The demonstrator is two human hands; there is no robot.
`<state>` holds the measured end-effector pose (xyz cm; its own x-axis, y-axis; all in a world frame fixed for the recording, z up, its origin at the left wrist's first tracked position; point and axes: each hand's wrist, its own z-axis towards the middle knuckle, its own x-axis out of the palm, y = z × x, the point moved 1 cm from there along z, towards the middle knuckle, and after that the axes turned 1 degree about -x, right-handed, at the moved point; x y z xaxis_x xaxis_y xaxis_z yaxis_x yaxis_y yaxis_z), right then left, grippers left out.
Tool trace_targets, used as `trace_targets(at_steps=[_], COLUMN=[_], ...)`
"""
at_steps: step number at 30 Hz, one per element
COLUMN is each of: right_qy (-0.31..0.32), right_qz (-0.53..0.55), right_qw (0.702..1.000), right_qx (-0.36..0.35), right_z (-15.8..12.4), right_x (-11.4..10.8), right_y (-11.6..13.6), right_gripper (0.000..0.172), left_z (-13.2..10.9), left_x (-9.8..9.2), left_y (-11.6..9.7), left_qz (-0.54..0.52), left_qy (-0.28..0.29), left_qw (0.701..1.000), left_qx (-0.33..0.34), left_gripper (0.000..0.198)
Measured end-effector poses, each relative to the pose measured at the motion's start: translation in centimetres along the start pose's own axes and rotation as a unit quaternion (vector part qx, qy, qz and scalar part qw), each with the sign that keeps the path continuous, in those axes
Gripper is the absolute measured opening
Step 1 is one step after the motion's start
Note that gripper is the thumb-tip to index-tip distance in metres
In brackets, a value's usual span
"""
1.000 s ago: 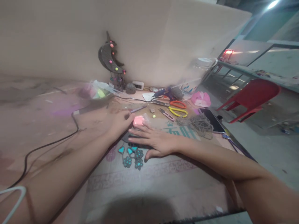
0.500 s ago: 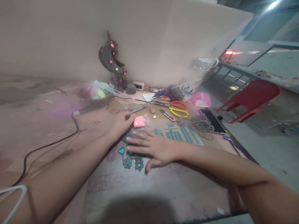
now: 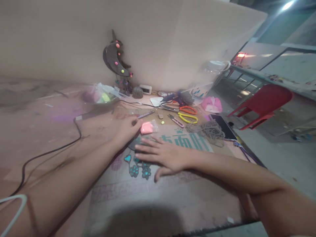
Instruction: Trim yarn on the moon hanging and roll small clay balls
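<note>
My left hand (image 3: 127, 130) rests on the cardboard sheet (image 3: 172, 194), its fingers curled and pinching the edge of a pink clay packet (image 3: 147, 127) in clear wrap. Beside it my right hand (image 3: 165, 154) lies flat with fingers spread, pressing on a dark flat piece (image 3: 133, 144) that is mostly hidden under it. Just below the right hand's fingers sit several small dark paw and heart shapes with teal centres (image 3: 138, 166).
Behind the hands lie a thin metal tool (image 3: 146, 115), yellow scissors (image 3: 188, 118), orange scissors (image 3: 188, 109), a glue gun (image 3: 172, 97), a grey cord bundle (image 3: 206, 130) and a phone (image 3: 223, 126). A crescent moon ornament (image 3: 114, 61) leans on the wall. A black cable (image 3: 49, 151) runs left. A red chair (image 3: 265, 102) stands right.
My right hand has slid toward me, away from the pink packet, which now lies fully uncovered. The left hand has stayed on the packet's edge.
</note>
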<state>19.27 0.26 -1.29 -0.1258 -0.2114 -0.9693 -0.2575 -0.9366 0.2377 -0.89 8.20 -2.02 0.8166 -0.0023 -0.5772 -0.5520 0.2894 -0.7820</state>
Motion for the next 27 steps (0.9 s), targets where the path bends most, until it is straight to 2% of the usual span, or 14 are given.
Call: trace_targets(at_steps=[2, 5, 7, 9, 11, 13, 15, 17, 19, 21, 24, 27], right_qy=[-0.021, -0.019, -0.015, -0.003, 0.006, 0.004, -0.008, -0.016, -0.019, -0.020, 0.002, 0.039], right_qz=[-0.015, -0.022, -0.012, 0.003, 0.014, 0.010, -0.002, -0.008, 0.000, 0.010, 0.018, 0.026], right_qw=[0.999, 0.997, 0.996, 0.996, 0.998, 1.000, 1.000, 1.000, 1.000, 0.999, 0.998, 0.998], right_qx=[0.031, 0.066, 0.083, 0.094, 0.062, 0.010, -0.019, -0.004, 0.023, 0.046, 0.068, 0.030], right_z=[0.8, -1.4, -3.8, -5.3, -4.9, -2.9, -0.3, 1.5, 1.4, -0.4, -3.6, -4.0], right_x=[-0.3, -1.0, -1.2, -1.0, -0.5, 0.1, 0.4, 0.3, -0.2, -0.7, -0.9, -0.4], right_y=[-2.4, -4.5, -3.8, -1.8, 0.6, 1.9, 1.4, -0.5, -2.6, -3.6, -2.0, 1.2], right_gripper=[0.081, 0.087, 0.089, 0.092, 0.089, 0.083, 0.078, 0.077, 0.082, 0.086, 0.085, 0.082], left_z=[0.0, 0.0, 0.1, 0.1, 0.1, 0.0, -0.1, -0.2, -0.2, -0.2, 0.0, 0.1], left_x=[-0.1, -0.1, 0.0, 0.1, 0.2, 0.1, -0.1, -0.2, -0.3, -0.2, 0.0, 0.2], left_y=[0.0, 0.1, 0.2, 0.2, 0.1, -0.1, -0.3, -0.3, -0.2, -0.1, 0.0, 0.0], left_qz=[0.003, 0.008, 0.009, 0.008, 0.006, 0.004, 0.005, 0.006, 0.009, 0.010, 0.008, 0.002], left_qy=[0.000, -0.003, -0.004, -0.002, 0.000, 0.002, 0.002, 0.001, -0.002, -0.004, -0.001, 0.005], left_qw=[1.000, 1.000, 1.000, 1.000, 1.000, 1.000, 1.000, 1.000, 1.000, 1.000, 1.000, 1.000], left_qx=[-0.002, -0.005, -0.007, -0.009, -0.012, -0.017, -0.024, -0.027, -0.026, -0.022, -0.016, -0.012], left_gripper=[0.035, 0.035, 0.035, 0.035, 0.035, 0.035, 0.035, 0.034, 0.033, 0.034, 0.036, 0.036])
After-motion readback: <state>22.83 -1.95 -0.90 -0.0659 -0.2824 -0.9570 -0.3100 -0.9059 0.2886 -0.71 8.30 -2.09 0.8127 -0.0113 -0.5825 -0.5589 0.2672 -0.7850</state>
